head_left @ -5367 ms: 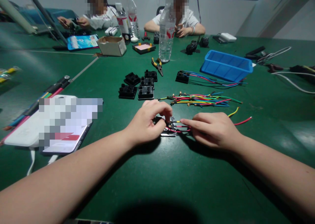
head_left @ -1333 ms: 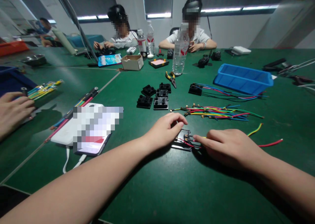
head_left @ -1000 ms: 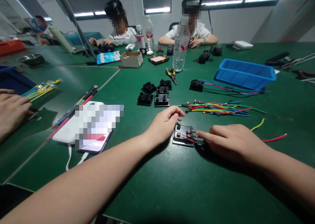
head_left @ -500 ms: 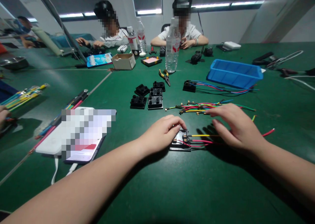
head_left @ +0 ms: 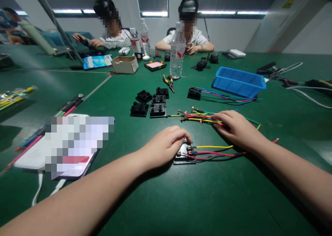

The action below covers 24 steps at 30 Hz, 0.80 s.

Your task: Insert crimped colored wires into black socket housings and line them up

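Observation:
My left hand (head_left: 166,144) is closed over the left and far edges of a black plastic wiring module (head_left: 184,159) lying on the table. Yellow and red wires (head_left: 212,153) run rightward from the module's terminals. My right hand (head_left: 234,128) rests at the right part of a pile of loose coloured wires (head_left: 198,118) with small metal end terminals. Its fingertips are bent down onto the wires, with the thumb beneath; the exact wires between them are partly hidden.
Several black modules (head_left: 157,108) sit left of the pile. Beyond are pliers (head_left: 169,83), a wired module (head_left: 194,93), a blue bin (head_left: 238,82) and a water bottle (head_left: 177,56). A phone (head_left: 77,160) and white power bank (head_left: 33,156) lie left. Two people sit opposite.
My right hand has come down from above the wires onto the pile, its fingers closing in. My left hand stays on the module. The whole view has shifted slightly.

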Each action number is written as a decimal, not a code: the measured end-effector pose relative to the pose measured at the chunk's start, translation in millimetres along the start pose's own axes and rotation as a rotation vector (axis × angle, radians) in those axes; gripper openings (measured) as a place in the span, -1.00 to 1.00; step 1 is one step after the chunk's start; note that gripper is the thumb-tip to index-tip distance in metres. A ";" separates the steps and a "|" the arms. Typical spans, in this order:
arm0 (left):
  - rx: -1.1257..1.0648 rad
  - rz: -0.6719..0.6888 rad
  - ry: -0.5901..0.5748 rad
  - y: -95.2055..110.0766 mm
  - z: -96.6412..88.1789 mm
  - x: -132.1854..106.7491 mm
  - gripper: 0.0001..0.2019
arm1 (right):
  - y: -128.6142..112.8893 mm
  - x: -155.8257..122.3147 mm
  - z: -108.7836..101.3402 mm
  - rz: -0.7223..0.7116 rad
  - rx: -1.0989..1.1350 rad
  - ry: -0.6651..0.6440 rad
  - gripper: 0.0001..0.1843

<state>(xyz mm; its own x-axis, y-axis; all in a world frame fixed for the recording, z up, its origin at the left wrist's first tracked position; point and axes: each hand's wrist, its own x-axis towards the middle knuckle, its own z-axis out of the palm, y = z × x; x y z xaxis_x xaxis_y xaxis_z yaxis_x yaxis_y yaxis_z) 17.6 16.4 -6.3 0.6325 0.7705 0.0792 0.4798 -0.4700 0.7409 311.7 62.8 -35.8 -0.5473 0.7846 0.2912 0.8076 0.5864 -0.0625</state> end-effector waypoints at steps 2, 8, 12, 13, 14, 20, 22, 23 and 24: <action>-0.002 -0.005 -0.003 -0.2 -0.1 0.2 -0.77 | -1.6 -0.2 -1.0 -0.008 -0.016 0.013 -0.72; 0.003 -0.010 0.010 -0.9 0.7 0.1 -0.78 | -5.3 -0.7 -2.8 -0.078 0.079 0.044 -0.82; 0.001 -0.015 0.002 -1.0 0.8 0.1 -0.78 | -6.1 -0.9 -3.7 -0.117 0.105 0.031 -0.87; 0.000 -0.016 -0.001 -1.0 0.7 0.0 -0.78 | -6.1 -0.9 -4.0 -0.123 0.103 0.030 -0.87; -0.001 -0.015 -0.002 -0.9 0.5 -0.1 -0.78 | -6.1 -0.8 -4.5 -0.130 0.100 0.032 -0.87; -0.007 -0.017 0.002 -1.0 0.2 0.4 -0.78 | -8.5 -0.6 -8.3 -0.209 0.067 0.051 -0.88; -0.006 -0.018 0.007 -0.7 0.4 0.9 -0.79 | -9.4 -1.0 -9.0 -0.245 0.032 0.059 -0.86; -0.005 -0.020 0.009 -0.5 0.5 1.1 -0.79 | -9.9 -1.4 -9.4 -0.257 0.012 0.067 -0.85; -0.004 -0.023 0.008 -0.2 0.5 1.2 -0.79 | -10.5 -1.7 -9.9 -0.267 -0.009 0.075 -0.84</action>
<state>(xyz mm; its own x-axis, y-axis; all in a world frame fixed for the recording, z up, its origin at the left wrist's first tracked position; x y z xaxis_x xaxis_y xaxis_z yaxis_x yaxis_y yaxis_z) 18.5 17.2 -6.8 0.6161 0.7848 0.0676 0.4919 -0.4504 0.7451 306.3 53.3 -26.2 -0.7232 0.5855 0.3662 0.6393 0.7682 0.0343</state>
